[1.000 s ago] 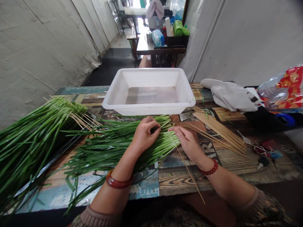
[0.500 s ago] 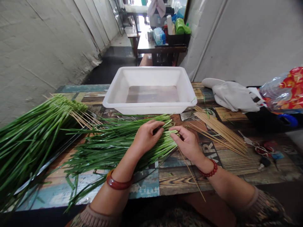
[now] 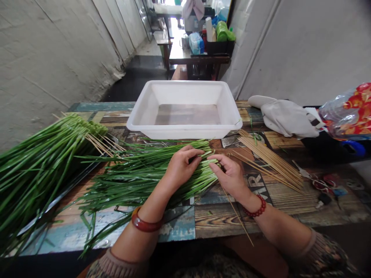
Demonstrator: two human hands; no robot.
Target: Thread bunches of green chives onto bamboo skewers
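A loose pile of green garlic chives (image 3: 130, 173) lies across the table in front of me, its pale stem ends pointing right. My left hand (image 3: 182, 166) rests over the stems with thumb and fingers closed on some of them. Close beside it, my right hand (image 3: 232, 177) pinches the cut ends of a few chives between thumb and fingers. A thin bamboo skewer (image 3: 237, 214) slants from under the right hand toward the table's front edge; whether the fingers touch it is hidden. On the left, chives threaded on skewers form a thick heap (image 3: 58, 146) on a metal tray (image 3: 60, 199).
Behind the chives stands a white plastic tub (image 3: 185, 131). Loose bamboo skewers (image 3: 269, 162) lie to the right, near keys (image 3: 321, 185) and a pale cap (image 3: 285, 116). Plastic packaging (image 3: 350, 112) sits at the far right. Another table (image 3: 185, 58) stands farther back.
Both hands stay almost in place on the chives, with only a slight finger shift by the left hand. The view has moved a little.
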